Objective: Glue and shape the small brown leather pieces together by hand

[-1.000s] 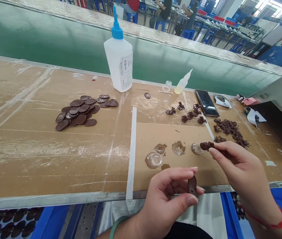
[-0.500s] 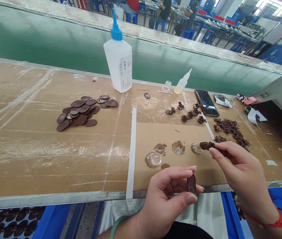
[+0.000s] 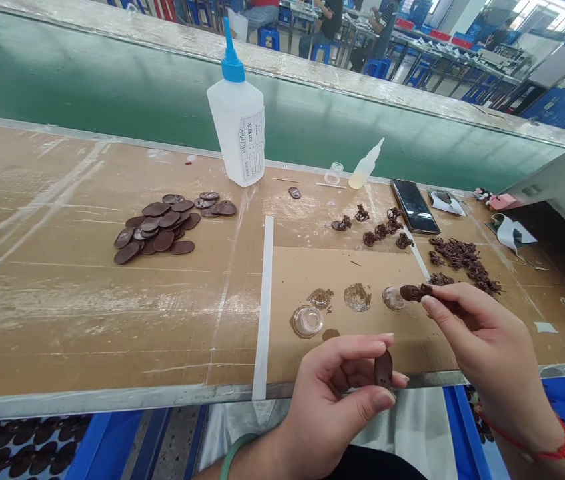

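Note:
My left hand (image 3: 345, 383) pinches a brown oval plate (image 3: 383, 369) with tiny holes, held upright near the table's front edge. Between thumb and fingertips, my right hand (image 3: 477, 333) grips a small dark brown molded piece (image 3: 411, 293). Its far end is at the rim of a small clear dish (image 3: 393, 298); whether it touches the dish I cannot tell. Left of that are a wet glue patch (image 3: 357, 297) and a round clear cup (image 3: 308, 321). A pile of brown oval plates (image 3: 162, 223) lies on the left. Thin dark brown molded pieces (image 3: 462, 260) are heaped beyond my right hand.
A large white bottle with a blue nozzle (image 3: 237, 127) stands at the back, with a small glue bottle (image 3: 366, 165) to its right. A phone (image 3: 415, 207) lies near several small brown figures (image 3: 382, 229). Blue trays (image 3: 102, 443) sit below the table edge.
My right hand has shifted very slightly, with its grip on the dark brown piece kept. My left hand and the oval plate look the same.

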Motion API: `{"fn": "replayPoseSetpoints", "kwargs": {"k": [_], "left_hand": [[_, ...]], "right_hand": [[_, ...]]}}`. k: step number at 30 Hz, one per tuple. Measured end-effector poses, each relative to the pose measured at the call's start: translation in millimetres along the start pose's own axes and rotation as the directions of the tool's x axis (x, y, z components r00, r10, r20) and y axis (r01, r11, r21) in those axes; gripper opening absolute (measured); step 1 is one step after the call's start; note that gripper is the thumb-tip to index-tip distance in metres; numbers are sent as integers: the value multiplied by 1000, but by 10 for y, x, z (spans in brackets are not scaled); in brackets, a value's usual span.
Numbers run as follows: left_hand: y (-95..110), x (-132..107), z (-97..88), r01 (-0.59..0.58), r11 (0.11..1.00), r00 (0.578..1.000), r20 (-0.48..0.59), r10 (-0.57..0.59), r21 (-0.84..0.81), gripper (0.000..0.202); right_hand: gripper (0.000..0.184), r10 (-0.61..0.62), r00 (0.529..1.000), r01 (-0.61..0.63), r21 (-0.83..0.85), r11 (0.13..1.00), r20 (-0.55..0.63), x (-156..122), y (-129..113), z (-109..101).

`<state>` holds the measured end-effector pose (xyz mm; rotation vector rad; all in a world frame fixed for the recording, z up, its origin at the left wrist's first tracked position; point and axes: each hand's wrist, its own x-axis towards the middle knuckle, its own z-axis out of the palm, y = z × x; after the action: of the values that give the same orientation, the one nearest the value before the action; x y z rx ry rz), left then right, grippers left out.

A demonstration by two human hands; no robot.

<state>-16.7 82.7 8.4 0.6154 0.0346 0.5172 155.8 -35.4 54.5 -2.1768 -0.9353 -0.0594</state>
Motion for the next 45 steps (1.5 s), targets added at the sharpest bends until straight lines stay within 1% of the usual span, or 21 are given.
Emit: {"fn": "replayPoseSetpoints", "kwargs": {"k": [2,3,6,8,9,11,13,16,20,25,31,35,45], "left_hand": [[3,1,3,-1,1000,1000,5,1,3,40],[7,3,5,-4,1000,1000,7,4,6,40],[22,9,8,-6,1000,1000,7,6,21,39],[29,14,7,-8,999,1000,6,8,31,38],[31,15,6,-8,999,1000,4,8,35,37],[35,14,6,9,999,1000,-3,-9,44,37],[42,11,7,38,998,999,-11,-37,56,37],[51,4,11,54,996,999,-8,-54,67,35],[44,1,4,41,997,999,-4,-40,62,36],[26,-1,-3,33,998,999,-11,-32,49,37],[4,-10,2,30,998,999,-30,-28,62,36],[-8,-10,-10,7,997,1000,-25,-5,75,38],[4,-5,8,-5,998,1000,-27,7,70,36]], "right_hand": [[17,61,998,-61,32,998,6,32,16,-27],[20,102,994,-103,61,993,29,60,29,-41],[27,226,960,-255,176,951,168,162,77,-76],[29,256,942,-303,223,926,216,212,100,-80],[29,258,943,-303,226,926,210,224,103,-76],[29,234,960,-261,199,945,153,223,91,-56],[26,180,977,-195,148,970,110,201,68,-32],[21,102,990,-110,80,991,99,171,51,-9],[16,46,995,-52,56,997,91,163,79,-4],[13,27,995,-32,51,998,98,153,76,-8],[15,20,996,-23,34,999,84,145,25,5],[15,10,995,-11,20,1000,96,148,30,9],[11,-37,994,36,14,999,103,136,50,11]]}}
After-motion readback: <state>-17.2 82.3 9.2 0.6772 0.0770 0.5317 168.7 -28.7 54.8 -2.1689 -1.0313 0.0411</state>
